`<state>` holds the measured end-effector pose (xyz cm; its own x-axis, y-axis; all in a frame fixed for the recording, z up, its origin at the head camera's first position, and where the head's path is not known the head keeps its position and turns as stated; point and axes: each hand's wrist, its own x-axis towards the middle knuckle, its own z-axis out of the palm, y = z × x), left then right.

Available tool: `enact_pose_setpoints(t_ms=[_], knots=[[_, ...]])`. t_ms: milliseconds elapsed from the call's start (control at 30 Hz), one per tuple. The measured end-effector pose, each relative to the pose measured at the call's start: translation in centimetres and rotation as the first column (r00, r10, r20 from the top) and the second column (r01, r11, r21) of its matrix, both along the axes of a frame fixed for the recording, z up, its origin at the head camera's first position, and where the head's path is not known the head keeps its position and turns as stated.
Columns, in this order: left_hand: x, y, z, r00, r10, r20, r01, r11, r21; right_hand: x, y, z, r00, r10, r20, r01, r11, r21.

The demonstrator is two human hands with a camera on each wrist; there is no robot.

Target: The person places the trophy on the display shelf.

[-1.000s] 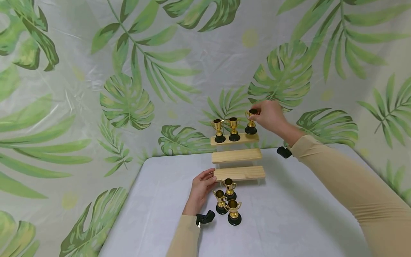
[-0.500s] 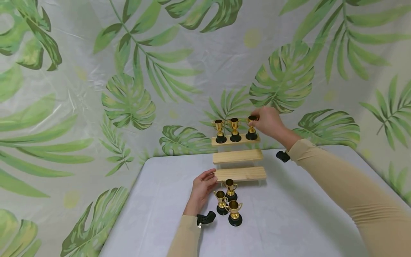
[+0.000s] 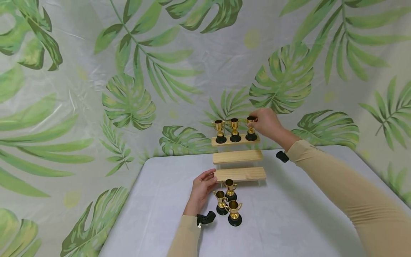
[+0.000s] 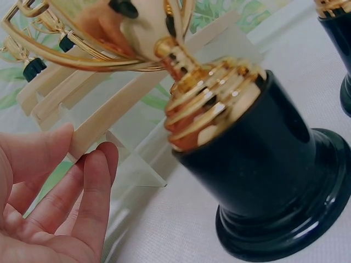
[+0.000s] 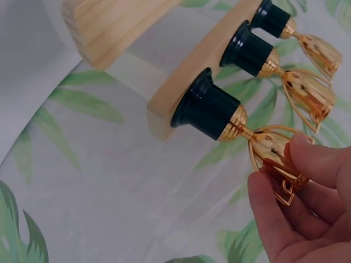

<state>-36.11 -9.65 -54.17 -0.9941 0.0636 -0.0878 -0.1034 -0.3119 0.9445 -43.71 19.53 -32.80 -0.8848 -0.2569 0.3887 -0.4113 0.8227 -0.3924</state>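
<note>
On the top step of a three-tier wooden display stand (image 3: 239, 174) stand 3 small gold trophy cups with black bases. My right hand (image 3: 268, 121) pinches the rightmost trophy (image 5: 271, 145) by its cup between thumb and fingers; its base sits flat on the top plank (image 5: 156, 118). At the stand's lower left, my left hand (image 3: 201, 187) holds the end of the bottom plank (image 4: 109, 109), thumb above and fingertips below. Beside that hand, 3 more trophies stand upright on the table, the nearest one (image 3: 234, 213) in front and one (image 4: 258, 153) looming large in the left wrist view.
The middle plank (image 3: 237, 156) and bottom plank are bare wood on clear supports. A white cloth covers the table (image 3: 289, 214). Behind it hangs a leaf-patterned curtain (image 3: 179, 89), close to the stand's back.
My right hand has lowered the third trophy from just above the top plank onto its right end, and still grips it. The left hand has stayed at the bottom plank.
</note>
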Motion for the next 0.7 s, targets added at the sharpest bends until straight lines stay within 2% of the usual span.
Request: enact_pose_setpoints(t_ms=[167,433,700], knots=[[-0.01,-0.05,0.18,1.0,0.004,0.001,-0.004,1.0,0.004,-0.13,-0.14,-0.04,1.0,-0.011,-0.017,0.011,0.999,0.032],[0.14,-0.12,0.21,1.0,0.011,-0.003,-0.011,1.0,-0.011,-0.36,-0.05,-0.4,1.0,-0.005,-0.016,0.006,1.0,0.018],[0.09,0.02,0.04,1.0,0.001,-0.002,-0.001,1.0,0.01,-0.14,-0.07,-0.43,0.999,-0.013,-0.037,0.013,1.0,0.001]])
